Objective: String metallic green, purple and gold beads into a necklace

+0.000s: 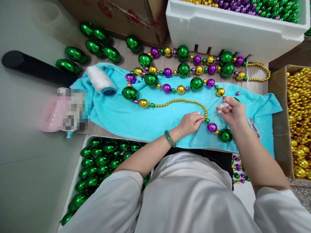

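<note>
A long string of green, purple and gold beads (181, 75) snakes across a turquoise towel (136, 115). My left hand (190, 123), with a green bangle on the wrist, pinches the strand of small gold beads (181, 101) at its end, beside a small green bead. My right hand (230, 111) is closed on a thin white thread, fingers pressed together, one fingertip wrapped in white. Just below both hands lie a purple bead (212, 127) and a large green bead (225, 135) on the same string.
A spool of white thread (100, 80) lies on the towel's left end. Small scissors (254, 127) lie right of my hand. A white foam box (230, 29) of beads stands behind, a box of gold beads (300, 119) right, a tray of green balls (99, 161) lower left.
</note>
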The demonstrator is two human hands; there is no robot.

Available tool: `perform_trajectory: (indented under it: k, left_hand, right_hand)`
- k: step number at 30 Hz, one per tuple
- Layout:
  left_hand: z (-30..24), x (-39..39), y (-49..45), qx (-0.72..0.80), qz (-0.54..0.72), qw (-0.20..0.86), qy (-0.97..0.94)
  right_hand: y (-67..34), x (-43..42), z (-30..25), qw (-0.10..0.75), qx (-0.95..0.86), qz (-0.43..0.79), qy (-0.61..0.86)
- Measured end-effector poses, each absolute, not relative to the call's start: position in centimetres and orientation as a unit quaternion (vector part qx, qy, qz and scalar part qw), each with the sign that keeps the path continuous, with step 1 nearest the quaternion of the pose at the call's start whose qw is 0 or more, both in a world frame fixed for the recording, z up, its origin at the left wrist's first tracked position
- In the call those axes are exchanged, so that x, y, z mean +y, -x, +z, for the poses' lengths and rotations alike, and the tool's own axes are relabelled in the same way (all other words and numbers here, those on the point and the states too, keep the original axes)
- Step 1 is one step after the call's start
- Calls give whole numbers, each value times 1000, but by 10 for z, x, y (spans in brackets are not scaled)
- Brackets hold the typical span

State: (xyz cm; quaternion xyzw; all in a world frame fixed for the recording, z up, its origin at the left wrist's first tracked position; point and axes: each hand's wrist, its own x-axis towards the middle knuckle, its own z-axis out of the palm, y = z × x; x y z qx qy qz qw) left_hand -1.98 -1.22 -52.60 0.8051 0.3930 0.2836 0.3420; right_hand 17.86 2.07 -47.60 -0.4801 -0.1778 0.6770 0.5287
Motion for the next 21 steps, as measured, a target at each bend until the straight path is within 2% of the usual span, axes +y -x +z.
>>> perform_trajectory:
  k: [15,21]
  left_hand:
    - [-528,-11,18,421,244,345,-802]
    - [-527,-11,18,422,235,350,-802]
  right_hand:
    - [-174,15,-474,569,-161,646,482]
    - [-173,15,-466,539,-150,652,511]
